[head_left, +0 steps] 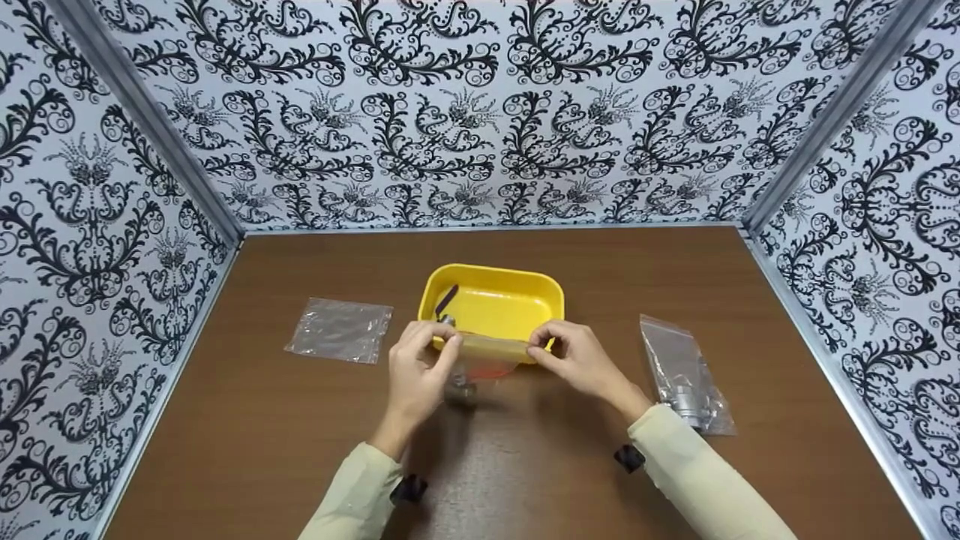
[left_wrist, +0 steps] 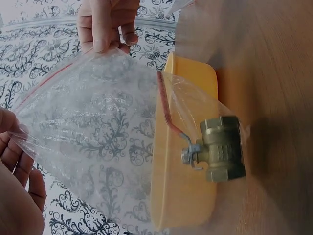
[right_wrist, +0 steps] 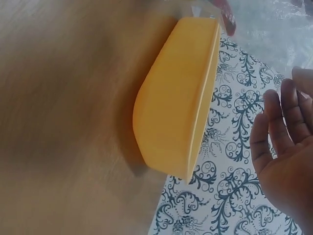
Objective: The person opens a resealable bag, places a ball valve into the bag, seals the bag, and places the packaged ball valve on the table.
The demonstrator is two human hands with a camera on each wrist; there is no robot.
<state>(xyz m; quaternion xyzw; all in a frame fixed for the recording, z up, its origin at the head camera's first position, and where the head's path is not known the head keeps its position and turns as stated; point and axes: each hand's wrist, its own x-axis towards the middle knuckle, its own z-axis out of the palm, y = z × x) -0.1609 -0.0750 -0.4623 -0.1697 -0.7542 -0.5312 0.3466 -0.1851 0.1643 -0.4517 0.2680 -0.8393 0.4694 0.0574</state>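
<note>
Bag (left_wrist: 93, 103) clamped in the fingers (left_wrist: 101, 32) of left hand (head_left: 418, 371) and right hand (head_left: 583, 361). Held the valve (left_wrist: 222, 149) low beneath them, nearer the left, with lever (left_wrist: 167, 108) toward the right.

Place: walled work booth, of workshop or lab type; the wider building cannot be told.
Patterned panels (head_left: 465, 112): black scrollwork on white, at 9, 12 and 3 o'clock in the head view, enclosing three sides.
Metal posts (head_left: 142, 112): grey framing at 10 and 2 o'clock.
Tabletop (head_left: 225, 420): brown, wood-look, spreading toward 6 o'clock.
Bagged metal fitting (head_left: 686, 405): hardware, at 4 o'clock.
Ball valve (left_wrist: 222, 149): brass-coloured hardware, 4 o'clock in the left wrist view.
Wrist device (head_left: 628, 457): black, near 5 o'clock.
</note>
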